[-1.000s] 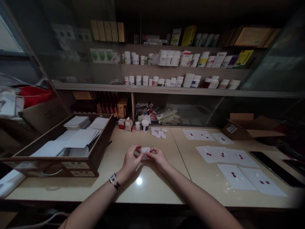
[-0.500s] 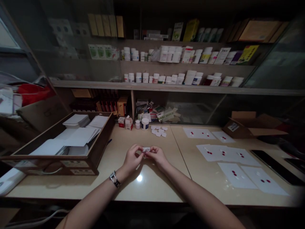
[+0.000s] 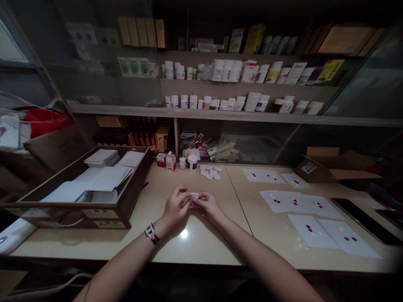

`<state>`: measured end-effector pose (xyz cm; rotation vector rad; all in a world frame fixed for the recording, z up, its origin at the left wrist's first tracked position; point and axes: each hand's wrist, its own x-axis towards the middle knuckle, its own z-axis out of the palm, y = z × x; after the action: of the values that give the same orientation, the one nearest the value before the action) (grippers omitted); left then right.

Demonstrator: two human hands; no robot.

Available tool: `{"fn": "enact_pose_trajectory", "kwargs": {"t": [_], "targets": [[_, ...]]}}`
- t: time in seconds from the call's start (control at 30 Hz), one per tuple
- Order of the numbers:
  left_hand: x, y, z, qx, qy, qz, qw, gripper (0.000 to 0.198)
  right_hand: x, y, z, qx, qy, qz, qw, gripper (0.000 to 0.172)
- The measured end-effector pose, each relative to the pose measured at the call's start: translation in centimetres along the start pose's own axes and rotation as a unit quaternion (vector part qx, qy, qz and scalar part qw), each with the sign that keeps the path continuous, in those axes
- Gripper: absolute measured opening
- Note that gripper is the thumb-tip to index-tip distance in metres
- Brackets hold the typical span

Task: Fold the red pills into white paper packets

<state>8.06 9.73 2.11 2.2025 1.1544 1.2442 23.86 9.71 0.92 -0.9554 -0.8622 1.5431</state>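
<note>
Two hands: the left hand [image 3: 174,208] and the right hand [image 3: 208,205] are meeting above the tabletop, with both sets of fingers clamping from opposite sides.
Held piece: a small white paper piece [image 3: 193,195] is sitting between the fingertips, partly hidden, so its exact shape and underside are not showing.
Slip risk: the small piece could drop or crease if the pinch is loosening or the fingers are pulling unevenly.
Left wrist: a wristwatch [image 3: 152,234] is sitting on the wrist, well clear of the held piece.
Surface: a cream tabletop [image 3: 201,249] is throwing a bright glare just below the hands, and a dropped white scrap could be hard to spot there.
Right side: white sheets with red dots [image 3: 310,229] are lying loose near the right forearm, so a wide arm movement could be shifting them.
Ahead: a cluster of small white squares [image 3: 209,172] is lying loose beyond the hands, and a careless reach could be scattering it.
Left side: a wooden drawer [image 3: 78,214] is holding stacked white paper sheets [image 3: 102,178].
Far back: white medicine bottles [image 3: 229,102] are standing on a shelf, and a cardboard box [image 3: 333,170] is sitting open at the table's far right.
</note>
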Motion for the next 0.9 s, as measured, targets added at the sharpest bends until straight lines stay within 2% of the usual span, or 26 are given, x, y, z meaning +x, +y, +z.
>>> {"fn": "enact_pose_trajectory", "kwargs": {"t": [0.23, 0.47, 0.67, 0.9], "targets": [[0.1, 0.0, -0.1, 0.024, -0.056, 0.038, 0.997, 0.027, 0.1, 0.1, -0.2, -0.031, -0.012, 0.008, 0.999, 0.036], [0.5, 0.2, 0.1, -0.045, -0.046, -0.034, 0.997, 0.007, 0.0, 0.2, -0.3, -0.044, -0.016, 0.018, 0.999, 0.036], [0.5, -0.6, 0.4, -0.070, -0.024, -0.080, 0.994, 0.009, 0.1, 0.1, -0.2, -0.016, -0.011, 0.014, 1.000, 0.037], [0.6, -0.6, 0.2, -0.093, -0.041, -0.073, 0.992, 0.002, 0.4, 0.4, -0.6, -0.020, -0.010, 0.003, 1.000, 0.035]]}}
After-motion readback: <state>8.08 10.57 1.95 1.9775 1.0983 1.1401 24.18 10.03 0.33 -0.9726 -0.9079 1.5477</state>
